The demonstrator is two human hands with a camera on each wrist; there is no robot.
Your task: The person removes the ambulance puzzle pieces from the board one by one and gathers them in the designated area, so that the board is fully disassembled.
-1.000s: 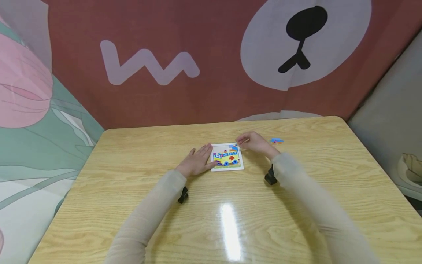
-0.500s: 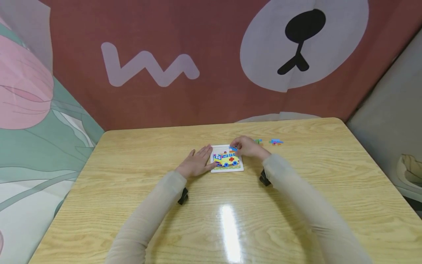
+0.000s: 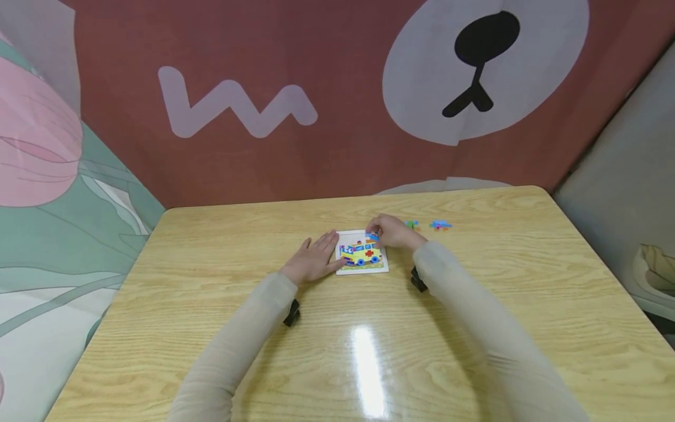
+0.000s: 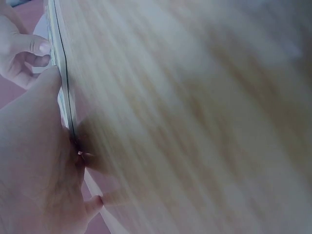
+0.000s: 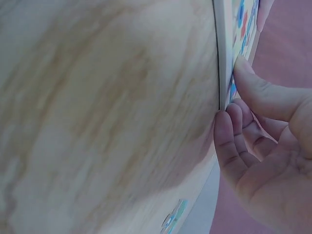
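Observation:
A white-framed jigsaw puzzle (image 3: 362, 272) lies on the table, showing a yellow ambulance with a red cross. Its upper left part shows pale backing. My left hand (image 3: 313, 259) rests with straight fingers along the frame's left edge, thumb over the lower left of the picture. At the upper right corner, my right hand (image 3: 391, 231) has its fingers bent and its thumb (image 5: 243, 73) on the picture. A small blue puzzle piece (image 3: 372, 237) shows at those fingertips, mostly covered by them. The left wrist view catches the left hand (image 4: 36, 161) against the frame's side.
Loose puzzle pieces lie right of the frame: a green and blue one (image 3: 412, 224) close behind the right hand and a blue one (image 3: 440, 225) farther right. The wooden table (image 3: 253, 363) ends at a red cloth wall (image 3: 348, 158) behind.
My right hand has moved left from beside the frame onto its upper right corner, uncovering the green and blue piece on the table. The left hand has stayed put.

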